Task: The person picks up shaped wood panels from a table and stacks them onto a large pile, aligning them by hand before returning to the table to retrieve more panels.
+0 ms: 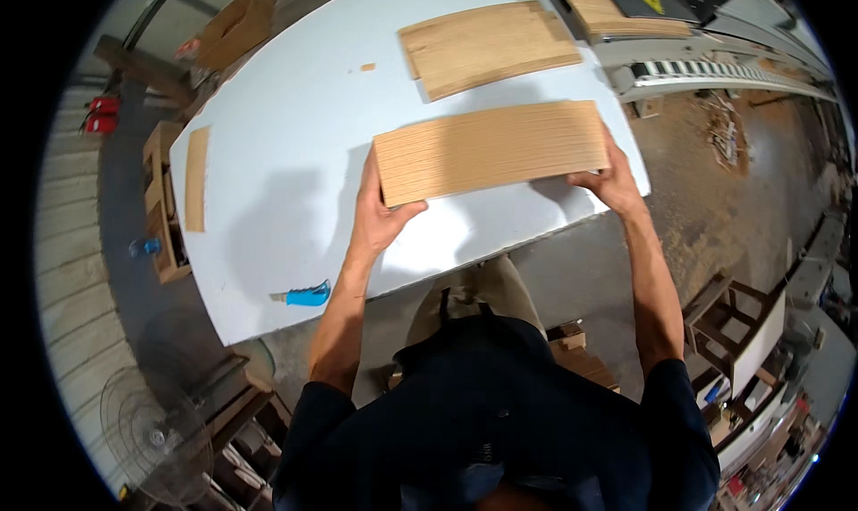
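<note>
Between my two hands is a rectangular wooden board (490, 151) with straight dark grain lines, held up over the white table (268, 144). My left hand (379, 211) grips its left end, thumb along the near edge. At the right end my right hand (612, 178) is closed round the board, its thumb under the near corner. Fingers on the far side of both ends are partly hidden by the wood. Beyond it lie stacked wooden boards (487, 46). A blue-handled utility knife (307, 294) rests on the table near my left forearm.
A narrow wood strip (197, 178) lies at the table's left edge, and a small wood chip (367, 67) farther back. A machine with a roller track (706, 70) stands at the far right. A fan (156, 435) is at lower left, a wooden stool (728, 319) at right.
</note>
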A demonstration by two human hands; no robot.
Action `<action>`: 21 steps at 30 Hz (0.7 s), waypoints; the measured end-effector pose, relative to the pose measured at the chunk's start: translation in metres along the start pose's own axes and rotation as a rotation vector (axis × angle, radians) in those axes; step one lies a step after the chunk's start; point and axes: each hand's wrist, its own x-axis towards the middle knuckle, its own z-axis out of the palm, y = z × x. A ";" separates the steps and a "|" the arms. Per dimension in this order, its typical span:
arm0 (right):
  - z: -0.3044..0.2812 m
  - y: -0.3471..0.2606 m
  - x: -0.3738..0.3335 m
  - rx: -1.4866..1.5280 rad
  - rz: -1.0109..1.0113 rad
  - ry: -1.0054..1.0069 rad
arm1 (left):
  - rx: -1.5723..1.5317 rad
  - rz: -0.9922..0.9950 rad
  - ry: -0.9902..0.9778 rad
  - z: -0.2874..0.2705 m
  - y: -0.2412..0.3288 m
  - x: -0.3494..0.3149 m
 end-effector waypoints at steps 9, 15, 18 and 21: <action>0.001 -0.001 -0.005 0.052 -0.057 0.035 | 0.035 -0.062 -0.047 -0.009 0.005 0.005; 0.026 -0.008 -0.115 0.349 0.027 0.134 | 0.097 0.045 -0.188 -0.027 0.069 -0.015; 0.063 -0.009 -0.184 0.511 -0.045 0.291 | 0.000 0.069 -0.458 -0.038 0.068 -0.006; 0.114 -0.007 -0.266 0.437 0.130 0.566 | -0.011 -0.052 -0.712 -0.020 0.075 -0.006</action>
